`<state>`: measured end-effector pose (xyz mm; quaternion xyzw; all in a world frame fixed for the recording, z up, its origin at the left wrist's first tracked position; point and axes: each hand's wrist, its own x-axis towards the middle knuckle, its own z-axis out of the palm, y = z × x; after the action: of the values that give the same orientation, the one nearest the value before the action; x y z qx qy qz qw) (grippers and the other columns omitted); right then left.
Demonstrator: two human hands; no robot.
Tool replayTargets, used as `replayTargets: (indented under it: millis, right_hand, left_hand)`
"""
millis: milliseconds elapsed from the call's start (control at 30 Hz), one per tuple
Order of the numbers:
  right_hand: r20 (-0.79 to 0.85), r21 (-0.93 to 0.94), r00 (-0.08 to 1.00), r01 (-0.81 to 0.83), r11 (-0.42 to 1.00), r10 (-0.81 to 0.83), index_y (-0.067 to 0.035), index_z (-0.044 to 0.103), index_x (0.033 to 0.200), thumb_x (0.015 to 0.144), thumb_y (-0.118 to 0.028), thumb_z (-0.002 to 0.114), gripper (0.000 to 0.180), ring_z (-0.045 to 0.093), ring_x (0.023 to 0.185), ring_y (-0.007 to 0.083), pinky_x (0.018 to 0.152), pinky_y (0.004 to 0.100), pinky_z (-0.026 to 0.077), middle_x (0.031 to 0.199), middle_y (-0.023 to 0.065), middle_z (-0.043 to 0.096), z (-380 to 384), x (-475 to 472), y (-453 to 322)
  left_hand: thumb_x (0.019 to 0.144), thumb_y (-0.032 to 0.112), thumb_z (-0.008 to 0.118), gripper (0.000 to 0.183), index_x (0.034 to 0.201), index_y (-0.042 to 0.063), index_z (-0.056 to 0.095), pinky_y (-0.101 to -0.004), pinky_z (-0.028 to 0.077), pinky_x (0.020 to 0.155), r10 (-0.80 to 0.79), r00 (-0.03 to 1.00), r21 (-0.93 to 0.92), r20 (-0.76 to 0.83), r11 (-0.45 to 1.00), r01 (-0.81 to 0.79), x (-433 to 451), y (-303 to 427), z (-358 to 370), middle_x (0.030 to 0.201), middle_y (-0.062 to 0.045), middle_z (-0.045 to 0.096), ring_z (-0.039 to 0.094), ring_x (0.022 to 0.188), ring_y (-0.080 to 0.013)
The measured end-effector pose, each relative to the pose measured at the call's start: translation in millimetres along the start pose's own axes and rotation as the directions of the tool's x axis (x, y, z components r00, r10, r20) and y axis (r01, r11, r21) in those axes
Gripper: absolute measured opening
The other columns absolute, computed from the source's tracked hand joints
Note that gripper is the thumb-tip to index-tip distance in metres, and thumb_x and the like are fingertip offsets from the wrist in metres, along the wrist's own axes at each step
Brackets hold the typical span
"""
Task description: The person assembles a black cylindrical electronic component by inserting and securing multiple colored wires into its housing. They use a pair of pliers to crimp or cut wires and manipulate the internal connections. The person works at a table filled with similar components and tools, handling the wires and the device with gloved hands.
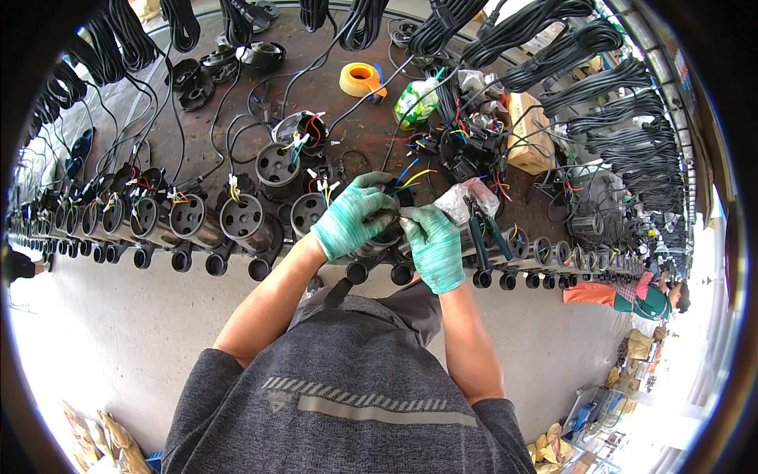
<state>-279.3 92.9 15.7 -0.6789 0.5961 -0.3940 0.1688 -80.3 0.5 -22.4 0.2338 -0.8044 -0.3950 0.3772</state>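
My left hand, in a green-white knit glove, pinches a thin wire, its fingertips nearly touching those of my right hand. The gloved fingers of my right hand close on the same small spot, where a reddish wire end shows. Beneath both hands stands a black cylindrical housing, mostly hidden. Blue, yellow and green wires fan out just beyond the fingers. Left of them, a round housing with a holed end has white connectors on its wires. Green-handled pliers lie right of my right hand, beside a clear plastic bag.
Similar housings line the workbench edge on both sides. Bundled black cables hang along the far side. An orange tape roll, a green-white packet and a cardboard box are on the bench. Another person stands far right.
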Motion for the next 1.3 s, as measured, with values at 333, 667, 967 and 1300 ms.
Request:
replayTargets:
  millis: [333,667,967,1300]
  right_hand:
    - [-0.015,-0.266,0.960,0.267,0.926,-0.280,-0.006,0.074,0.114,0.095,-0.009,0.079,0.019,0.073,0.088,0.0358,0.074,0.0433,0.060,0.105,0.0150,0.071,0,1,-3]
    - [-0.041,-0.341,0.978,0.178,0.923,-0.203,-0.006,0.072,0.106,0.097,-0.012,0.076,0.011,0.072,0.077,0.0366,0.069,0.0451,0.059,0.104,0.0155,0.071,1,4,-6]
    - [0.285,0.318,0.804,-0.592,0.740,0.521,-0.004,0.072,0.095,0.100,-0.013,0.067,0.011,0.064,0.061,0.0218,0.054,0.0368,0.049,0.074,0.0043,0.065,-2,7,5]
    - [-0.070,0.002,0.995,-0.072,0.997,0.072,-0.007,0.066,0.127,0.093,-0.003,0.075,0.035,0.071,0.080,0.0246,0.074,0.0360,0.060,0.099,0.0113,0.070,-9,-7,1]
  left_hand:
    - [0.085,0.003,0.081,0.030,0.114,0.003,0.074,-0.0511,0.050,0.110,0.082,0.996,0.062,-0.029,0.995,-0.080,1,-3,1,0.122,-0.018,0.072,0.057,0.137,-0.0429]
    - [0.084,0.011,0.083,0.031,0.114,0.005,0.078,-0.0504,0.052,0.109,0.122,0.991,0.237,0.059,0.962,-0.133,10,10,-4,0.139,-0.026,0.066,0.065,0.127,-0.0457]
    - [0.077,0.010,0.082,0.034,0.110,0.007,0.078,-0.0573,0.051,0.109,0.220,0.973,0.273,-0.071,0.943,-0.193,5,12,7,0.096,-0.013,0.074,0.064,0.129,-0.0474]
    - [0.086,0.012,0.085,0.027,0.113,0.007,0.080,-0.0499,0.054,0.108,0.144,0.985,0.191,-0.097,0.974,-0.123,0,3,12,0.136,-0.024,0.070,0.065,0.130,-0.0462]
